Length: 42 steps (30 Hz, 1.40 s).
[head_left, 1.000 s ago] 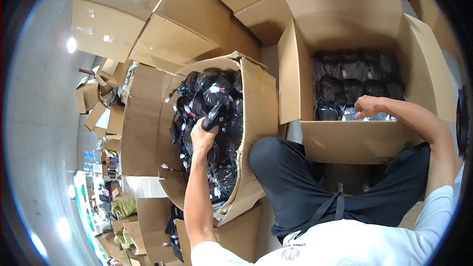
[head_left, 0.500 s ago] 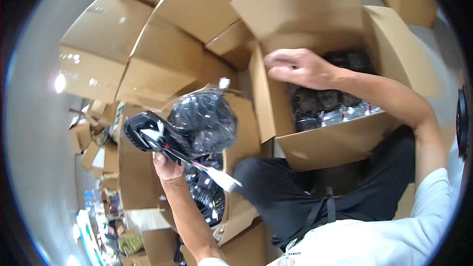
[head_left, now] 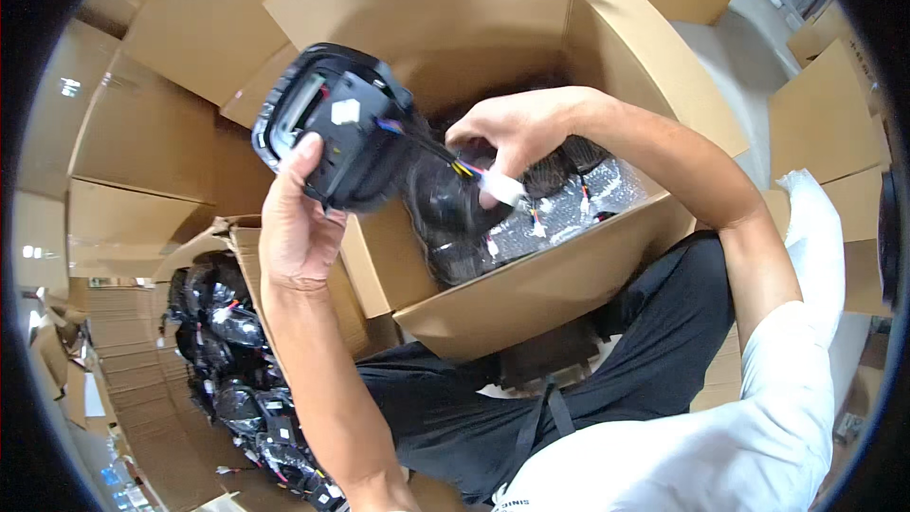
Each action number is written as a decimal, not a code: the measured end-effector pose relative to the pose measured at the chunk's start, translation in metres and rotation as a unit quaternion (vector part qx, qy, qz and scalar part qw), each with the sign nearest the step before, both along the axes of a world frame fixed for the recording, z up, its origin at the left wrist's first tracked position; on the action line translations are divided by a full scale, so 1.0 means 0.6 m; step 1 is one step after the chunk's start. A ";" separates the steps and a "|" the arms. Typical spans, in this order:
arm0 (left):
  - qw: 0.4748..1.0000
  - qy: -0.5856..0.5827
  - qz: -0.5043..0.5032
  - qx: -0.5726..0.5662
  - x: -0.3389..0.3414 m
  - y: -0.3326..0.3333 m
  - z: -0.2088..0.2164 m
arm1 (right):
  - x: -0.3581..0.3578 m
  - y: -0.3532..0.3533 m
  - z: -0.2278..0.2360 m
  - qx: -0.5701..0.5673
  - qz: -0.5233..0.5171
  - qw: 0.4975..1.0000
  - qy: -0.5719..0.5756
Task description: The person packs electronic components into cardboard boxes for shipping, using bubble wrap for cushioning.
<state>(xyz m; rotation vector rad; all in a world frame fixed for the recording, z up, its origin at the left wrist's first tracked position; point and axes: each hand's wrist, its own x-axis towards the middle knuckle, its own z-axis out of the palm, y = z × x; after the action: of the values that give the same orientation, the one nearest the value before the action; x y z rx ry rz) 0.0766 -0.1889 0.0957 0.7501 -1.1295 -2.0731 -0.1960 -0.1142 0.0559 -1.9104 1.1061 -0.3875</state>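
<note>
My left hand (head_left: 308, 199) grips a black plastic housing (head_left: 355, 137) by its lower left side, thumb on the face towards me. A white label sits on the housing. Coloured wires (head_left: 450, 163) run from its right side to a white connector (head_left: 503, 188). Around these wires curves my right hand (head_left: 517, 133), thumb and fingers apart, with the connector overlapping the thumb; whether they touch is unclear. Beneath both hands stands an open cardboard box (head_left: 559, 275) holding rows of dark parts (head_left: 455, 204), clear bubble wrap (head_left: 569, 223) and small white connectors.
To the left, another open carton (head_left: 248, 265) is filled with black parts in shiny plastic bags (head_left: 237, 322). Large cardboard boxes (head_left: 204, 19) crowd the far left, and more cartons (head_left: 825, 104) stand at the right. My legs (head_left: 654, 322) are against the front box.
The housing has moved from over the left carton to the front box's left side, away from the black bag. My right hand has come to its wires. The view has turned right.
</note>
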 end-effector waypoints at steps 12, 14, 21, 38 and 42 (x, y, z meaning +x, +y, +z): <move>0.996 -0.071 0.054 0.026 -0.038 0.040 -0.027 | -0.060 0.076 -0.442 0.561 -0.242 0.788 -0.079; 0.995 -0.060 0.075 0.027 -0.024 0.041 -0.021 | -0.043 0.096 -0.474 0.577 -0.280 0.760 -0.111; 0.996 -0.058 0.073 -0.001 -0.024 0.046 -0.021 | 0.000 0.125 -0.475 0.329 -0.343 0.875 0.095; 0.923 -0.276 -0.051 -0.264 -0.099 0.091 -0.087 | 0.072 0.003 -0.035 0.002 -0.250 0.949 -0.191; 0.877 -0.303 -0.114 -0.355 -0.086 0.101 -0.105 | 0.018 -0.007 -0.078 0.043 -0.304 0.946 -0.103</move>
<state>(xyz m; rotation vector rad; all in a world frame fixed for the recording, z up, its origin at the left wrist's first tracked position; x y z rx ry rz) 0.0252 -0.1284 0.0328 0.9284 -2.2487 -1.3984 -0.1851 -0.1183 0.0088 -1.3798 1.5269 -0.8436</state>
